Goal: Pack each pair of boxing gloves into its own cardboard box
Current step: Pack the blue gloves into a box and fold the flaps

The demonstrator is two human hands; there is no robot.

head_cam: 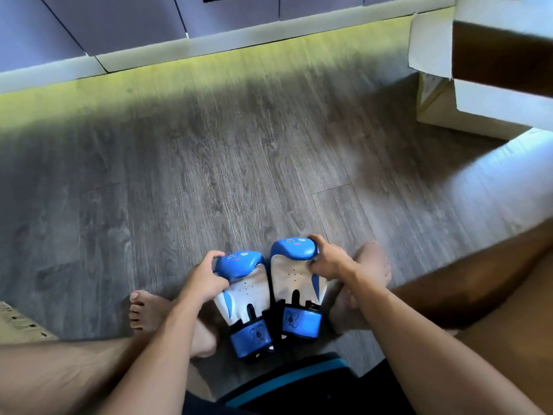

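Note:
Two blue and white boxing gloves lie side by side, palm side up, on the wooden floor between my bare feet. My left hand (206,277) grips the padded end of the left glove (247,298). My right hand (327,260) grips the padded end of the right glove (294,283). Both cuffs point towards me. An open cardboard box (496,55), white outside and brown inside, stands at the top right, well away from the gloves.
My legs stretch out along both sides of the gloves, feet on the floor (209,163). Pale cabinet fronts and a white plinth (209,40) run across the back. A corner of a cardboard piece (21,322) shows at the left edge.

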